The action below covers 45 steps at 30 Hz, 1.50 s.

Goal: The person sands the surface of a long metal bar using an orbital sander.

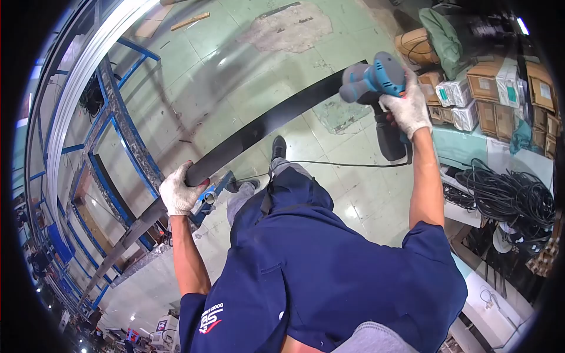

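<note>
My left hand (pixel 181 190), in a white work glove, is closed around a long dark flat bar (pixel 271 117). The bar runs diagonally across the view, from the rack at lower left up to the right. In my gloved right hand (pixel 409 110) is a corded power tool (pixel 381 75) with a blue and grey housing and a dark handle. Its rounded head overlaps the upper right end of the bar in this view. What the head does to the bar is hidden behind the housing. A black cable (pixel 347 165) trails from the handle toward my legs.
A blue metal rack (pixel 118 135) with long pale profiles (pixel 70 76) stands at left. Cardboard boxes (pixel 487 80) and a coil of black cable (pixel 506 191) lie at right. A wooden stick (pixel 190 22) rests on the green tiled floor (pixel 229 53), near a worn patch.
</note>
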Tool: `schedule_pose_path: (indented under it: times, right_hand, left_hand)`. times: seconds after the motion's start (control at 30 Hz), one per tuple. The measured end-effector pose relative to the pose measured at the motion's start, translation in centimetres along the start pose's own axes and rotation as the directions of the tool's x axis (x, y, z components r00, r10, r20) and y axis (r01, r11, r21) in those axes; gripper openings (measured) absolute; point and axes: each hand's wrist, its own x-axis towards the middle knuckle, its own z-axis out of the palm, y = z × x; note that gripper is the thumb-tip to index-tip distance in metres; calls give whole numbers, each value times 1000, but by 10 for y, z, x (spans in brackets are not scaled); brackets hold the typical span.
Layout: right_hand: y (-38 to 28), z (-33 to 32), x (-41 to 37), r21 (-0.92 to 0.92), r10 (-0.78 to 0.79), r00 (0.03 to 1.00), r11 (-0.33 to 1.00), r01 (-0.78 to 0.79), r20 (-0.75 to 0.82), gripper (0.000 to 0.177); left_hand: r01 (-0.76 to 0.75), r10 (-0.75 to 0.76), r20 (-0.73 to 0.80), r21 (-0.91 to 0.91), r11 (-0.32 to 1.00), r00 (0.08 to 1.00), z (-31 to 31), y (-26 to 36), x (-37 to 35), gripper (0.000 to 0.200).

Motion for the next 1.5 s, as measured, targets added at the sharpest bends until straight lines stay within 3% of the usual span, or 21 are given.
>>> schedule_pose_path:
  times: [0.03, 0.13, 0.3, 0.4, 0.53, 0.63, 0.73, 0.87, 1.03, 1.1, 1.13, 1.27, 1.4, 1.5]
  right_hand:
    - [2, -5, 8, 23, 45, 999, 999, -45, -8, 91]
    - [14, -6, 19, 69, -12, 999, 997, 15, -34, 103]
    - [9, 21, -11, -149, -252, 968, 956, 251, 12, 94]
    - [-1, 35, -30, -86, -265, 959, 958, 274, 98, 87]
    - [7, 25, -15, -108, -248, 969, 964, 245, -15, 86]
    - [1, 0, 7, 1, 11, 998, 1000, -11, -64, 91]
    - [9, -12, 28, 33, 101, 993, 994, -100, -53, 94]
    - [1, 3, 4, -13, 53, 999, 999, -53, -8, 95]
    - [22, 22, -6, -75, -163, 986, 984, 161, -29, 95]
    - [8, 11, -6, -54, 24, 1000, 998, -25, -7, 94]
    - [12, 9, 2, -31, -1, 997, 1000, -1, -82, 92]
    - [12, -12, 29, 51, 81, 989, 996, -75, -125, 90]
    - [0, -4, 18, 3, 33, 996, 999, -32, -82, 90]
    - [25, 21, 8, -130, -230, 969, 967, 218, -86, 93]
  left_hand:
    - [-4, 4, -6, 1, 1000, 1000, 2, -2, 0, 75]
    - [8, -8, -13, 9, 1000, 1000, 5, 0, -1, 75]
    - [8, -8, -3, 12, 1000, 1000, 4, 1, 0, 73]
    - [0, 0, -16, 14, 1000, 1000, 5, 0, -3, 73]
    - [30, -30, 12, -3, 1000, 999, 3, 1, -1, 74]
    - [27, -27, 7, -2, 1000, 1000, 3, 1, -2, 75]
    - [2, -2, -23, -7, 1000, 1000, 5, -1, -4, 76]
    - [-12, 12, -20, -7, 1000, 1000, 7, -6, -3, 77]
    - [-2, 2, 9, 5, 1000, 1000, 3, -2, 0, 77]
    - [-16, 16, -1, 4, 1000, 1000, 3, -3, 0, 77]
    - [-14, 14, 0, -1, 1000, 1000, 5, -3, -1, 77]
    - [-11, 11, -8, -6, 1000, 1000, 5, -3, -2, 77]
    - [-2, 2, -9, -5, 1000, 1000, 4, 1, -3, 76]
    - [8, -8, 7, -25, 1000, 1000, 5, -1, -1, 75]
